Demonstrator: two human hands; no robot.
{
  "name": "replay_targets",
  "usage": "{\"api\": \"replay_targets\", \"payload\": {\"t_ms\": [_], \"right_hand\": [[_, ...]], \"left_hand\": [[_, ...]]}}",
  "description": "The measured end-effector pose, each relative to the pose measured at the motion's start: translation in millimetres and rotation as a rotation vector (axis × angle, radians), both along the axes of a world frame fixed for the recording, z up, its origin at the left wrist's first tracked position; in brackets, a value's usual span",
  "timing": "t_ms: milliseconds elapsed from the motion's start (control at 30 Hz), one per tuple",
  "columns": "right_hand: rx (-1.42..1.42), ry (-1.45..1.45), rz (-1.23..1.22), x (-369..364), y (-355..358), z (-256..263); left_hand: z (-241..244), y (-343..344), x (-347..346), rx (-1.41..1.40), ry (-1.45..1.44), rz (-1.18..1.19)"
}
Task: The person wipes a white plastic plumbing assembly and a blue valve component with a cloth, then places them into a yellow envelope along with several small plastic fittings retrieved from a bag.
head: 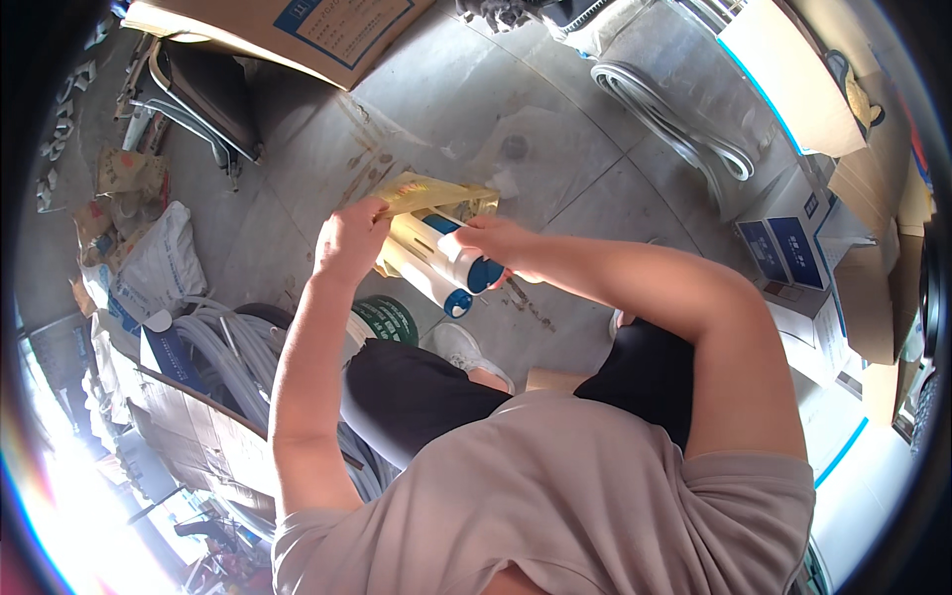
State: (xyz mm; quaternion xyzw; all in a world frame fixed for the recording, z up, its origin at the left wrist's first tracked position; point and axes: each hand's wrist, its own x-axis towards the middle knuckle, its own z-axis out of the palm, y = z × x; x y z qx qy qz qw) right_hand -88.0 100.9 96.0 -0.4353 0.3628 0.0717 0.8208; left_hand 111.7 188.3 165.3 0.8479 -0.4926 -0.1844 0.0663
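Over the floor in front of me, my left hand (352,236) grips the edge of a yellow plastic bag (416,192). My right hand (497,245) is closed around a white cylinder with a blue end cap (461,262), which lies partly inside the bag's mouth. Beside it, a slimmer white cylinder with a blue cap (431,281) also sticks out of the bag towards me. The far ends of both cylinders are hidden by the bag. The fingers of my right hand partly cover the wider cylinder.
A large cardboard box (357,37) stands at the top, near a folded metal-framed chair (204,97). Coiled pale hose (223,349) fills a carton at left, by a green-and-white bucket (387,318). A flat coil (669,123) lies on the floor; blue-and-white boxes (785,253) are stacked right.
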Motion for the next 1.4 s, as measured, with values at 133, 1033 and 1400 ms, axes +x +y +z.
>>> {"api": "replay_targets", "payload": {"t_ms": [133,1033,1400], "right_hand": [[-0.004,-0.035,0.036,31.5,6.2,-26.4],[-0.374,-0.076,0.071,169.8,46.9,-32.6],[-1.437,-0.874,-0.033,60.5,41.8,-44.1]], "left_hand": [[-6.7,0.8,-14.7,-0.034,0.013,-0.007],[-30.4,53.6,42.3,-0.514,0.014,0.500],[-55.9,62.2,86.1,-0.704,0.435,0.874]]}}
